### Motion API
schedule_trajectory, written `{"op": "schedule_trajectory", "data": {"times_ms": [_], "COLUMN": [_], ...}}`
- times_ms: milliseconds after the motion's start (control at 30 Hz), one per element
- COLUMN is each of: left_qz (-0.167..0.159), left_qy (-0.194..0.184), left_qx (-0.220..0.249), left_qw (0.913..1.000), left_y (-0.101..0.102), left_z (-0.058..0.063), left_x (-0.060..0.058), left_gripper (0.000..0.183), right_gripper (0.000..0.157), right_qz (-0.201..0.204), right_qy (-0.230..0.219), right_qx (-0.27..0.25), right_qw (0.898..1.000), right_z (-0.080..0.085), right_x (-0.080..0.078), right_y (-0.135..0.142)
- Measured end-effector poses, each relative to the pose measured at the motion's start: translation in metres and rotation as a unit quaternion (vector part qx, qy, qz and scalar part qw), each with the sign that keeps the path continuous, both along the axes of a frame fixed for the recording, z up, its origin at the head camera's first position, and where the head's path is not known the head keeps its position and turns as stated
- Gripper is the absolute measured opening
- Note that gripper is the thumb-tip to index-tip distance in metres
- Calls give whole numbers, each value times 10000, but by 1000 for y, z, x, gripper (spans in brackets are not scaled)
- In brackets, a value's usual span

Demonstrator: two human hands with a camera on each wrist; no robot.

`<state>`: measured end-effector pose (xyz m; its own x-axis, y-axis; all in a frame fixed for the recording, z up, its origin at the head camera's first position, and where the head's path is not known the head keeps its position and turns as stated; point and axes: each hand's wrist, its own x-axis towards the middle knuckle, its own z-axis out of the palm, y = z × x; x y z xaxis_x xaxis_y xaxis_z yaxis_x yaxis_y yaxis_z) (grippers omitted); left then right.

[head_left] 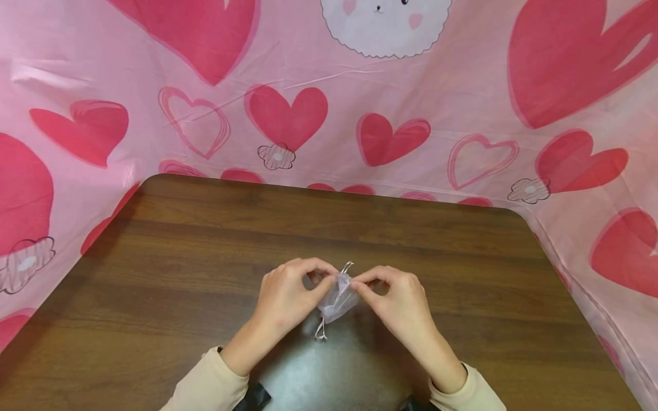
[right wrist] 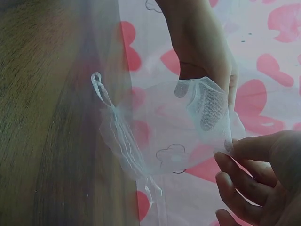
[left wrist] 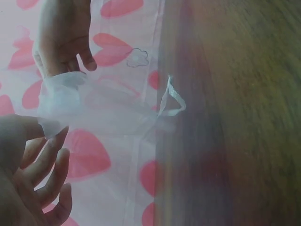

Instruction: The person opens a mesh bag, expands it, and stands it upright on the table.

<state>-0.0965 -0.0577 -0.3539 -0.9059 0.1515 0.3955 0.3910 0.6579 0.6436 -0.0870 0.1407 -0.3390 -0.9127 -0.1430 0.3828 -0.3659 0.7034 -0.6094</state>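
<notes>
A small sheer white drawstring pouch (head_left: 339,305) is held up between both hands over the table. My left hand (head_left: 288,294) pinches one side of it between thumb and fingers. On the other side, my right hand (head_left: 400,299) pinches the fabric with thumb and forefinger. The right wrist view shows the gathered drawstring end (right wrist: 123,136) pointing away from the hands, with a cord loop (right wrist: 99,89) and loose tails at its two sides. Fingers of the left hand (right wrist: 202,47) show through the mesh there. White cord (left wrist: 173,101) also sticks out in the left wrist view.
The dark wooden table (head_left: 205,257) has rounded far corners. A pink heart-print cloth (head_left: 329,68) hangs behind it and along both sides. Light sleeves (head_left: 213,379) and black straps (head_left: 254,397) show near the bottom edge.
</notes>
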Motion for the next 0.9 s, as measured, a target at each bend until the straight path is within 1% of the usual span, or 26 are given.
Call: {"op": "schedule_trajectory", "data": {"times_ms": [167,333,433,533,700,733,800,900], "left_qz": [30,59,-18,-252,-946,-1045,-1150,-1131], "left_qy": [61,76,77,154,340,367,439,565], "left_qx": [-54,-129,-124,-68,109,110,78,-15], "left_qw": [10000,9999,9999,9995,9949,9938,9924,9920], "left_y": [0,1,1,1,0,0,0,1], "left_z": [0,-1,-1,-1,-2,-2,-3,-4], "left_x": [0,1,1,1,0,0,0,-1], "left_gripper": [13,13,14,14,18,20,25,28], "right_gripper": [15,20,22,23,23,23,22,21], "right_qz": [-221,-281,-302,-305,-203,-171,-97,47], "right_qy": [37,129,125,82,6,-26,-99,-154], "right_qx": [95,110,114,82,26,10,-42,-114], "right_qw": [9997,9995,9994,9995,9998,9999,9999,9998], "right_z": [0,0,-1,-1,0,0,0,0], "right_x": [0,0,0,0,0,0,1,1], "right_y": [0,1,1,1,1,1,1,1]}}
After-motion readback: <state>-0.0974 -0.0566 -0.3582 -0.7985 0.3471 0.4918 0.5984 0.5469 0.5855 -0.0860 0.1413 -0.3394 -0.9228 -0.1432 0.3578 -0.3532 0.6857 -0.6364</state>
